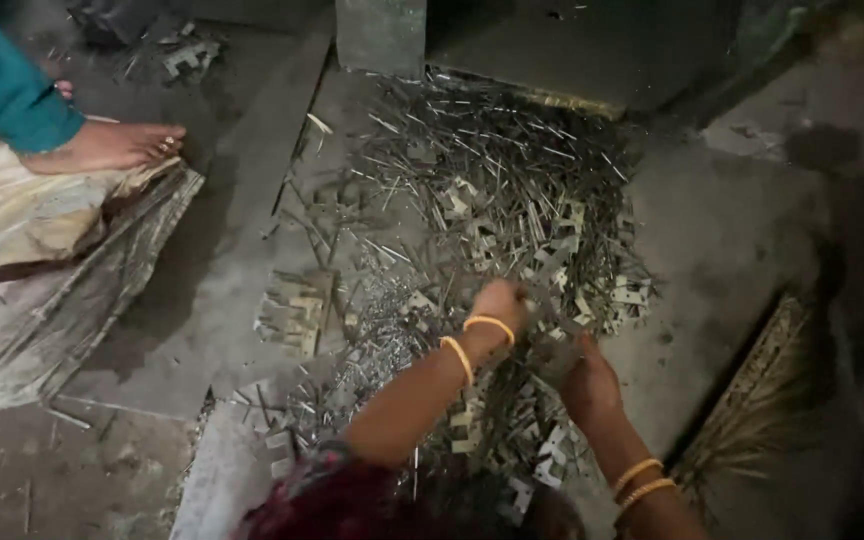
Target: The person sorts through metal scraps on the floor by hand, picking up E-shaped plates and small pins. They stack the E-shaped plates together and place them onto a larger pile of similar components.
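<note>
Both hands were down in the scrap pile (pixel 492 200) of thin metal strips and stamped pieces. The left hand (pixel 500 300) curled into it, the right hand (pixel 588 380) closed over strips at its near edge (the grip itself could not be told). Left of the pile lay a neat stack of stampings (pixel 297 310), beyond that another person's foot (pixel 112 145) on sacking (pixel 42 260). Right of the pile, bare floor, then a broom (pixel 762 400).

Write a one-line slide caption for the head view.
Left hand and right hand dig into a heap of metal strips and stamped plates on the floor, a bare foot nearby.
</note>
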